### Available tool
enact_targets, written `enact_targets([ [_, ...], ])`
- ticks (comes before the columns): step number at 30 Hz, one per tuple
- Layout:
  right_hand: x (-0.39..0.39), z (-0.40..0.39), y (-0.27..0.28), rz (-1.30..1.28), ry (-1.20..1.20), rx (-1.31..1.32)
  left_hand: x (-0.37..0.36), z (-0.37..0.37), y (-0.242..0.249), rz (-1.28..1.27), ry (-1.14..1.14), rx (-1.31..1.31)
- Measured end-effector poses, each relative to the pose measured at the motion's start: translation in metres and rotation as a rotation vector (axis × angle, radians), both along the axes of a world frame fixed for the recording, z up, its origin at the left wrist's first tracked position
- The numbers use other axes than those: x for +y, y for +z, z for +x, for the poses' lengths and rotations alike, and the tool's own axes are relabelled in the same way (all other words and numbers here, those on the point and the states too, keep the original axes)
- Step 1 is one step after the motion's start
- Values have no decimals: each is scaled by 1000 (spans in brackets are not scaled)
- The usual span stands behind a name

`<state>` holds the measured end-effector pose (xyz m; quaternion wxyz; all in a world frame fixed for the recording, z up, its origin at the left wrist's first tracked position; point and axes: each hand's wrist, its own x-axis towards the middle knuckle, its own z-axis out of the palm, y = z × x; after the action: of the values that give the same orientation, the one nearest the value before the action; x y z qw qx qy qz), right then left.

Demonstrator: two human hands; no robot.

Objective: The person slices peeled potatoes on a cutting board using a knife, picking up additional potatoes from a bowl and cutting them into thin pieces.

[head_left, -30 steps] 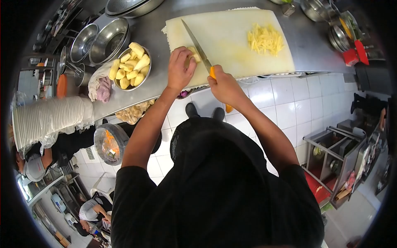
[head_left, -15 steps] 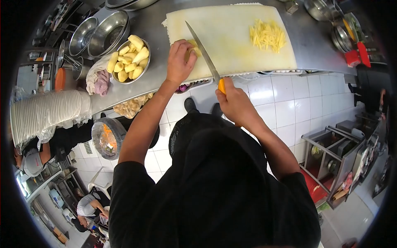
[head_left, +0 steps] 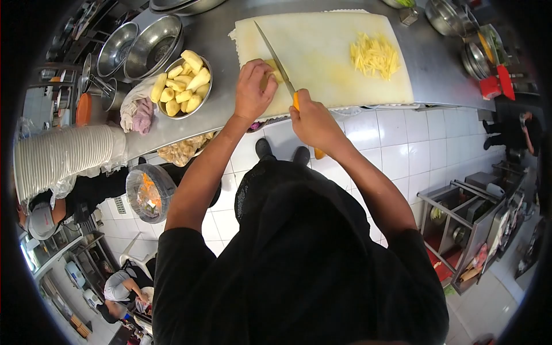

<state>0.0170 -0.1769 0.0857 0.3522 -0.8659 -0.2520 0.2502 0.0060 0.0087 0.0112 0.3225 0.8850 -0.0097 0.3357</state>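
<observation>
My left hand [head_left: 252, 92] rests at the left of the white cutting board [head_left: 316, 34], fingers curled over a piece of peeled potato [head_left: 275, 70]. In my right hand [head_left: 317, 122] is a kitchen knife [head_left: 275, 56] with an orange handle, its blade slanting across the board right beside the potato piece and my left fingertips. A pile of thin potato strips [head_left: 375, 56] lies on the board's right side. Left of the board stands a metal bowl [head_left: 210, 86] filled with peeled potatoes [head_left: 179, 86].
More metal bowls [head_left: 154, 49] stand at the back left, near a crumpled cloth [head_left: 137, 109]. Wrapped stacked plates [head_left: 69, 152] are at far left. A bin [head_left: 150, 195] with scraps is on the floor below. Other people [head_left: 121, 287] are at left and far right.
My right hand has moved up and to the left with the knife, closer to the board. My left hand stays on the potato piece. The view has shifted slightly.
</observation>
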Motion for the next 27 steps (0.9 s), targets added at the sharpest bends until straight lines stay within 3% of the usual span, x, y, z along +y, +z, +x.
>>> enact_targets([
  [8,20,20,-23,-17,1,-37,1,2,-3,1,-12,-40],
  [11,17,20,-18,-3,-11,-12,-1,1,-3,-94,-13,-10],
  [27,-54,-40,22,7,-47,43,1,2,-6,-72,-15,-9],
])
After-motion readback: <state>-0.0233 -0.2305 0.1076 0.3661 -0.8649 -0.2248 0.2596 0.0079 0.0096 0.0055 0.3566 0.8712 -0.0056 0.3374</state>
